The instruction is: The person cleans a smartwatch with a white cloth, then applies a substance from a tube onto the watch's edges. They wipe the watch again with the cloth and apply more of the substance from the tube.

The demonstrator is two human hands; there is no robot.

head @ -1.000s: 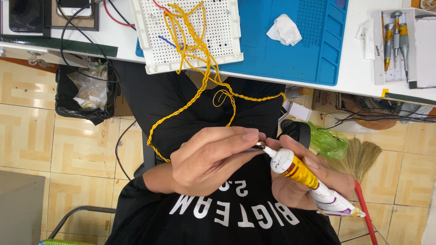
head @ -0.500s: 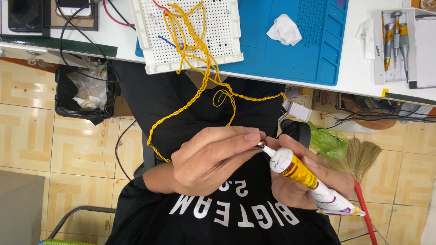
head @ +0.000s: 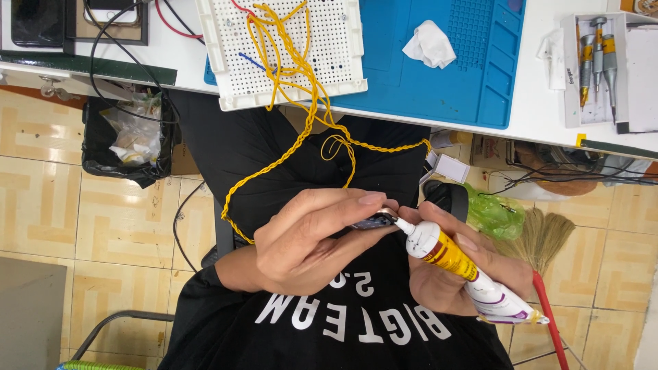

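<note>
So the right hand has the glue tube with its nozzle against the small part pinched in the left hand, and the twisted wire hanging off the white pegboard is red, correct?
Not quite: the head view shows the twisted wire is yellow, not red. The rest holds: the right hand has the glue tube, nozzle against the small part pinched in the left hand, and the wire hangs off the white pegboard.

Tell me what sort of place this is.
Probably a small electronics repair or hobby bench: a white perforated board strung with yellow wire, a blue work mat and a tray of precision screwdrivers on the white table.

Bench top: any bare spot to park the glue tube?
Free: blue mat right of the crumpled tissue, and white bench top between mat and screwdriver tray. Crowded: pegboard with yellow wire.
</note>
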